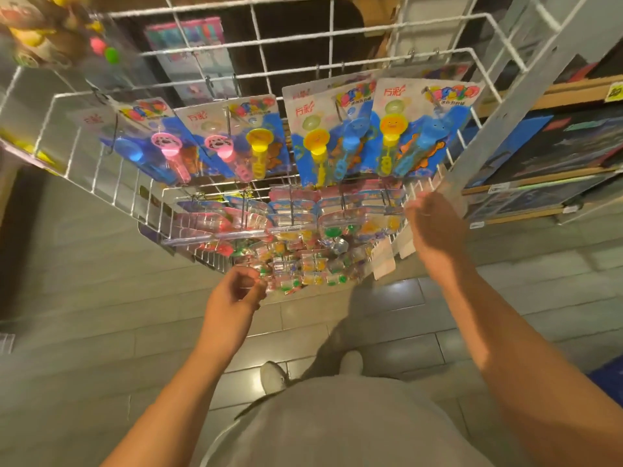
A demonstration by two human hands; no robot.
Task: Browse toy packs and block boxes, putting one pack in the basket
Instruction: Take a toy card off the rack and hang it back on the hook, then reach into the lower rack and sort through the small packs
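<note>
Blister packs of bubble wands (337, 136) hang in a row on a white wire rack (101, 183). Below them hang rows of clear toy packs (303, 227) with small coloured pieces inside. My left hand (236, 294) is at the lowest clear toy pack (290, 274), thumb and curled fingers closing on its left corner. My right hand (428, 224) is raised at the right end of the clear packs, fingers loosely curled, nothing visibly in it. No basket is in view. The frame is blurred by motion.
Wooden shelves (539, 187) with flat dark boxes (556, 153) stand to the right behind a white metal post (499, 106). More toys hang at the top left (50, 32). Grey floor tiles (101, 298) and my shoes (273, 375) lie below.
</note>
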